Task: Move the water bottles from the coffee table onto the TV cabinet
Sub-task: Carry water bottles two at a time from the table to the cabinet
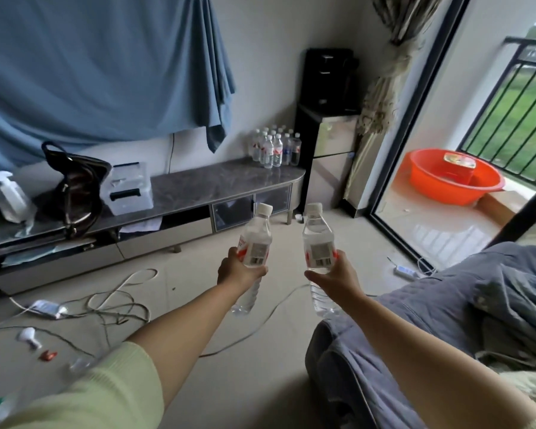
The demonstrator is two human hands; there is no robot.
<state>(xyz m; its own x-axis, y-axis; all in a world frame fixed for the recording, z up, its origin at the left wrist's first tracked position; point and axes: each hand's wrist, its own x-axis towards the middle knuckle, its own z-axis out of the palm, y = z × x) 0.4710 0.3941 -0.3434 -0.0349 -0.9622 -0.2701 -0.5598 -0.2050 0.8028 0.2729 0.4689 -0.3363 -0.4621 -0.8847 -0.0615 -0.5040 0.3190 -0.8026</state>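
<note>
Both arms extended over floor, facing TV cabinet (217, 184). Left hand (237, 269) wrapped around mid-body of left water bottle (254, 243), cap tilted slightly right. Right hand (334, 275) wrapped around right water bottle (317, 243), near upright. Bottles side by side, apart, in mid-air. Cluster of bottles (274, 147) standing at cabinet's right end.
</note>
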